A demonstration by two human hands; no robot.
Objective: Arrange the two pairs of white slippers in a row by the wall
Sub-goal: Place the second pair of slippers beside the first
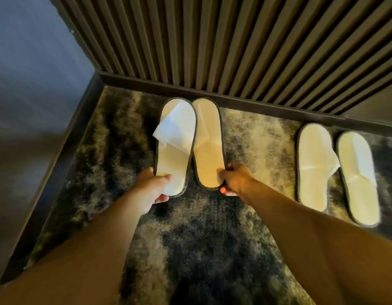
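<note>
Two pairs of white slippers with dark trim lie on the carpet, toes toward the slatted wall (234, 40). The left pair sits close to the baseboard: a left slipper (175, 139) with its upper strap folded askew and a right slipper (209, 142) touching it. My left hand (151, 188) grips the heel of the left slipper, thumb on top. The heel of the right slipper is pinched by my right hand (234, 179). The other pair stands apart on the right, one slipper (313, 166) beside another (357, 179), both untouched.
A mottled dark and beige carpet (201, 238) covers the floor. A dark baseboard (234, 100) runs under the slatted wall. A blue-grey wall (32, 84) closes the corner on the left. A carpet gap lies between the two pairs.
</note>
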